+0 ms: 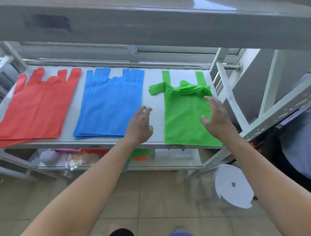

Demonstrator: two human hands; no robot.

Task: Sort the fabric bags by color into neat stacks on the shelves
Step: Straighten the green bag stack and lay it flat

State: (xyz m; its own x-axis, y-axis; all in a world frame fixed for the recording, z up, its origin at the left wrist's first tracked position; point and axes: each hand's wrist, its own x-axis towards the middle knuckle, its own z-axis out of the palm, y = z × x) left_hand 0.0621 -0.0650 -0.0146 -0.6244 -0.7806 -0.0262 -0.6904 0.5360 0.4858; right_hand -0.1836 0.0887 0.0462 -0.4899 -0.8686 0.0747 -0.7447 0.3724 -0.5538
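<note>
Fabric this thin looks light and limp, best pinched at the side edges. The green bag stack (186, 118) lies at the shelf's (152, 99) right end, long axis front-to-back, handles rearward, top handles crumpled. Left hand (140, 125) and right hand (216, 115) hover open, empty.

Three stacks of fabric bags lie flat in a row on the shelf (153, 84), handles toward the back. The red stack (35, 107) is leftmost, its front corner overhanging the edge. The blue stack (109, 103) sits in the middle. The green stack (185, 120) is rightmost, its top bag's handles apparently folded over.
</note>
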